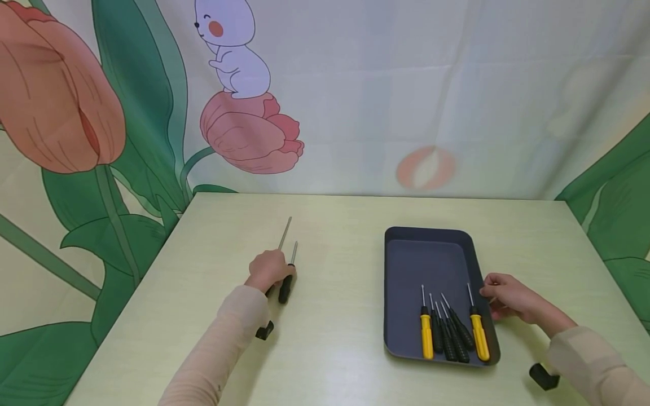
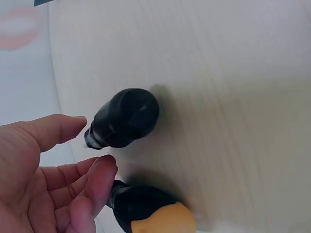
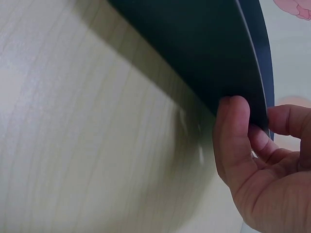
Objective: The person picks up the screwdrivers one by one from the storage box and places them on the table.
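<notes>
My left hand (image 1: pixel 276 270) lies over two screwdrivers on the pale table (image 1: pixel 345 225). One long-shafted screwdriver (image 1: pixel 284 233) runs out beyond the knuckles, its handle mostly hidden. A shorter black-handled screwdriver (image 1: pixel 286 286) lies just to its right. In the left wrist view the left hand (image 2: pixel 95 143) has loose, spread fingers (image 2: pixel 97 177) beside the black handle (image 2: pixel 125 118) and a black-and-yellow handle (image 2: pixel 153 214), gripping neither. My right hand (image 1: pixel 490 290) pinches the right rim of a dark tray (image 1: pixel 431 231). The right wrist view shows the thumb (image 3: pixel 233 136) on the tray wall (image 3: pixel 204 43).
Inside the tray's near end lie several small screwdrivers, two with yellow handles (image 1: pixel 427 336) (image 1: pixel 479 337) and black ones (image 1: pixel 449 338) between them. A cloth backdrop with printed flowers hangs behind the table's far edge (image 1: pixel 355 195).
</notes>
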A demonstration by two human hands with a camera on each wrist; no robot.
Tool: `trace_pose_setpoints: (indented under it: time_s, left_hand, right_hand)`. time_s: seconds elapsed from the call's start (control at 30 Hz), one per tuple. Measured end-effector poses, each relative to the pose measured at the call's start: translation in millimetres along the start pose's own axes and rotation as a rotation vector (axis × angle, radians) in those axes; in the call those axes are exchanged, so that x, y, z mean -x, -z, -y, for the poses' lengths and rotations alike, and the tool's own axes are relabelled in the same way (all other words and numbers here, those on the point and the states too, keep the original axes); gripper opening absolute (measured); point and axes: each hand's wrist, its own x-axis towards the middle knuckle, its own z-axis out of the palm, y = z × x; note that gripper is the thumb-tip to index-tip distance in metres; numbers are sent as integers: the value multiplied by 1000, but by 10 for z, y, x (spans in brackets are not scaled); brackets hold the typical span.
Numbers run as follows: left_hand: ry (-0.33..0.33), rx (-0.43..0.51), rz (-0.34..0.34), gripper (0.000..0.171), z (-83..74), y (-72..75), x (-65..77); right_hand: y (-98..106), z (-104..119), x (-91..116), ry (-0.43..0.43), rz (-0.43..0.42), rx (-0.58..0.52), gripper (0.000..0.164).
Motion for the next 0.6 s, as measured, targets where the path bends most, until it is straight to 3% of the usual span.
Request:
trace_pose_setpoints:
  time_s: [0.6]
  left_hand:
    - [-12, 70, -88, 24, 57, 82, -6]
  right_hand:
    - [0, 16, 12, -4, 3, 6, 9]
